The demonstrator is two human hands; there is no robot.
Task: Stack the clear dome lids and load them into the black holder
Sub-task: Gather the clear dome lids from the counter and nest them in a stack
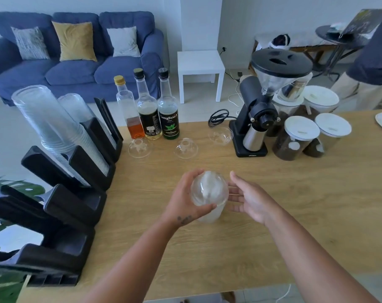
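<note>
Two bare arms reach in from the bottom, over the wooden table (pixel 294 204). The left hand (pixel 183 200) grips a stack of clear dome lids (pixel 208 191). Its fingers curl round the far side and its thumb is on the near side. The round tops point up at the camera. The right hand (pixel 251 200) is spread and loose, with its palm facing the stack. Its fingertips are just beside the lids, but I cannot tell if they touch. The stack is over the middle of the table, nearer to us than the coffee grinder (pixel 256 119) and a bit to its left.

The grinder is black and stands at the far side of the table. One loose lid (pixel 221 135) lies just left of its base. Two more loose lids (pixel 185 148) (pixel 140 147) lie further left. Three bottles (pixel 146 110) stand in a row behind those two. Jars with white tops (pixel 299 138) sit just right of the grinder, with dark brown stuff inside.

Far left of the grinder, at the table's edge, is the black holder (pixel 61 206). Tall stacks of clear cups (pixel 52 123) lean in its far slots.

Behind the grinder and to its left, a small white table (pixel 199 64) stands on a pale floor. Further left is a blue sofa (pixel 76 68) with three cushions. Behind the grinder and to its right, part of a person in a dark top (pixel 373 51) shows at the picture's edge.
</note>
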